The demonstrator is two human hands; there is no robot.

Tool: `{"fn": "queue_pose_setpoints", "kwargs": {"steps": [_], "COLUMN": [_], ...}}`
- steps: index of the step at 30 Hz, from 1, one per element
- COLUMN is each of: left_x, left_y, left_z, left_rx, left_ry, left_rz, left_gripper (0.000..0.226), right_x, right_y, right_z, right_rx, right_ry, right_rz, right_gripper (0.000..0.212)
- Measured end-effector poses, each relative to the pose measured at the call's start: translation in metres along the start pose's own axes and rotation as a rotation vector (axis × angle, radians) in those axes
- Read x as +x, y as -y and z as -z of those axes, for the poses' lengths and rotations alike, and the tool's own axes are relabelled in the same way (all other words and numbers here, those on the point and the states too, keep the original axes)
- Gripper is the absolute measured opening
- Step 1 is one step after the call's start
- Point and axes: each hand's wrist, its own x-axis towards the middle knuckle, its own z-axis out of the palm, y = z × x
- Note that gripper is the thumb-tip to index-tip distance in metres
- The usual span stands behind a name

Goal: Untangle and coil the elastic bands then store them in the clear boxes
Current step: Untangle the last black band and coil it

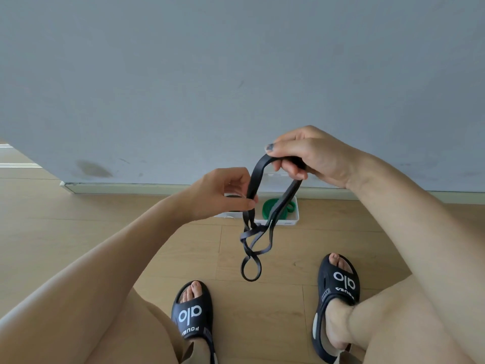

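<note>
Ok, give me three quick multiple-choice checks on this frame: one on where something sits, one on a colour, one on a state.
1. Where is the clear plastic box?
A. On the wooden floor by the wall
B. On the person's lap
C. Between the black slide sandals

2. What colour is the coiled band inside that box?
A. Red
B. Green
C. Yellow

3. What state is the black elastic band in?
A. Coiled flat in the box
B. Lying loose on the floor
C. Held up by both hands, its lower part twisted in loops

Answers:
1 A: the box stands on the floor against the skirting, beyond the hands.
2 B: a green elastic band shows through it.
3 C: the left hand pinches one strand, the right hand grips the top, and knotted loops hang below.
</note>
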Motion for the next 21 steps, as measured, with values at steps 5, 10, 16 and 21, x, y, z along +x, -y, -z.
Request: {"fn": "queue_pose_setpoints", "kwargs": {"steps": [5, 10, 16, 21], "left_x": [-0.002, -0.002, -0.005, -0.007], "left_y": [-0.002, -0.004, -0.006, -0.008], "left_z": [0.005, 0.004, 0.009, 0.015], "left_rx": [-0.025, -0.013, -0.194, -0.59], "left_ry": [-0.128, -0.172, -0.023, 0.12], "left_rz": [-0.026, -0.114, -0.019, 0.082], "left_gripper": [0.018, 0.015, 0.021, 0.018], "right_x": [-0.004, -0.004, -0.004, -0.006], "right_y": [0.001, 0.001, 0.002, 0.004], "right_z": [0.008, 0.008, 0.007, 0.006], "right_rx": [0.024, 0.036, 0.02, 0.037], "right_ry": [-0.063, -0.054, -0.065, -0.02], "right_rz": [-0.014, -0.016, -0.032, -0.033], "right_gripper": [0.035, 0.035, 0.035, 0.035]}}
